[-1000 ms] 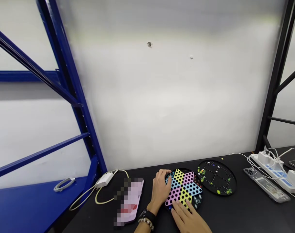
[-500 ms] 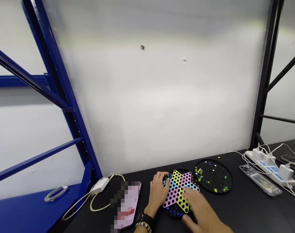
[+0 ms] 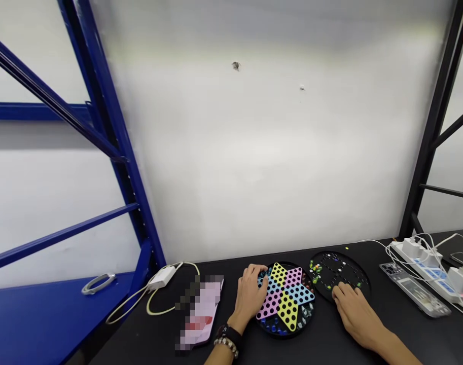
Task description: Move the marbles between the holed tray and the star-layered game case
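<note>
The right hand (image 3: 353, 313) has moved from the star board (image 3: 285, 295) to the tray (image 3: 349, 274).

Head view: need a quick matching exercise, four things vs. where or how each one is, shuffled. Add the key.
Things
1. bare left hand
2. white-and-blue power strip
3. bare right hand
4. white rectangular adapter block

Place or state
A. at the near side of the shallow round black tray
B. at the left edge of the round board with a pink, yellow and blue star
C. on the black tabletop, near the blue metal rack
D. with white plug-in chargers in it

Pairs: 1-B, 2-D, 3-A, 4-C
</note>
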Demonstrator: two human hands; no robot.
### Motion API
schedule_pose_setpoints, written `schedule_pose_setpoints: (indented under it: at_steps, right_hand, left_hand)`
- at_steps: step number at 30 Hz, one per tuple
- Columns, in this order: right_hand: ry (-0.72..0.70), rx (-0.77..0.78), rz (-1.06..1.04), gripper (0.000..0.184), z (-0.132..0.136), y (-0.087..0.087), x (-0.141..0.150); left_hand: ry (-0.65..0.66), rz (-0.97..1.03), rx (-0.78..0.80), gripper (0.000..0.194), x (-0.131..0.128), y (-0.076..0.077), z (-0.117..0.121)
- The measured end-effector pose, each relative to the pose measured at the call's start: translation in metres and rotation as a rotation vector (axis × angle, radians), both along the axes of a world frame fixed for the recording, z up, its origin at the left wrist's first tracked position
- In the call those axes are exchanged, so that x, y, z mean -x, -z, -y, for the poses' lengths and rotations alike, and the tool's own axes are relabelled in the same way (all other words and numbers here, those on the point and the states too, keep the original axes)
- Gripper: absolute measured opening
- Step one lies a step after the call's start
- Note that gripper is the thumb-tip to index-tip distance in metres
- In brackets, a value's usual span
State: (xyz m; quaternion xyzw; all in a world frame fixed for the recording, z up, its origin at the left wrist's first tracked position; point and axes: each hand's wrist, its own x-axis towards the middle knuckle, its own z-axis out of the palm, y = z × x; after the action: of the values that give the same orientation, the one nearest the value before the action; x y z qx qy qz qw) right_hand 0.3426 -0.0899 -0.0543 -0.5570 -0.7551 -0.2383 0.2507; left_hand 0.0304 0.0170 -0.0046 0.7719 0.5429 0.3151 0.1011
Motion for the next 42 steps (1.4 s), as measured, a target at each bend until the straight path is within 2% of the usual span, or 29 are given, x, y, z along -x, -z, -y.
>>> schedule_pose_setpoints:
  at_steps: [5, 9, 13, 17, 20, 23, 27, 30, 32, 33, 36, 39, 40, 42]
  right_hand:
    - [-0.051, 0.101, -0.09, 0.028, -0.003, 0.002, -0.001]
    - [-0.027, 0.275, -0.167, 0.028, 0.001, -0.005, 0.003]
    - [0.021, 0.391, -0.26, 0.041, 0.0, -0.009, 0.006]
    - [0.051, 0.4, -0.572, 0.052, -0.013, -0.015, 0.001]
    - [0.052, 0.408, -0.713, 0.046, -0.025, -0.026, 0.002]
    - [0.031, 0.548, -0.509, 0.027, -0.033, -0.035, 0.015]
    - [0.097, 0.659, -0.161, 0.035, -0.04, -0.034, 0.035]
    - [0.106, 0.653, -0.18, 0.03, -0.048, -0.029, 0.038]
    - [0.042, 0.623, -0.385, 0.016, -0.054, -0.027, 0.035]
    - [-0.01, 0.623, -0.556, 0.01, -0.056, -0.028, 0.032]
    - [-0.181, 0.712, -1.287, 0.025, -0.064, -0.038, 0.023]
    - [-0.287, 0.826, -1.971, 0.023, -0.071, -0.053, 0.015]
    - [-0.298, 0.848, -2.113, 0.022, -0.073, -0.056, 0.013]
    - [-0.276, 0.87, -2.261, 0.023, -0.077, -0.058, 0.012]
  left_hand:
    - [0.002, -0.007, 0.016, 0.026, 0.0, 0.001, -0.001]
    - [-0.001, -0.001, 0.046, 0.026, 0.0, 0.002, -0.002]
    - [0.002, 0.001, 0.053, 0.027, 0.0, 0.002, -0.001]
    - [0.001, -0.001, 0.052, 0.027, 0.0, 0.001, 0.0]
    - [0.002, -0.004, 0.051, 0.027, 0.0, 0.001, 0.001]
    - [0.0, -0.009, 0.049, 0.027, 0.0, 0.0, 0.001]
    - [0.007, -0.007, 0.067, 0.027, 0.001, 0.0, 0.001]
    - [0.016, -0.007, 0.079, 0.027, 0.001, -0.001, 0.002]
    - [0.019, -0.005, 0.081, 0.028, 0.001, -0.001, 0.003]
    - [0.019, -0.002, 0.081, 0.028, 0.001, -0.002, 0.003]
    - [0.018, 0.003, 0.076, 0.027, 0.0, -0.002, 0.003]
    - [0.015, 0.0, 0.071, 0.027, 0.0, -0.002, 0.003]
    - [0.013, 0.0, 0.07, 0.027, 0.0, -0.002, 0.002]
    - [0.01, 0.001, 0.068, 0.026, 0.0, -0.001, 0.002]
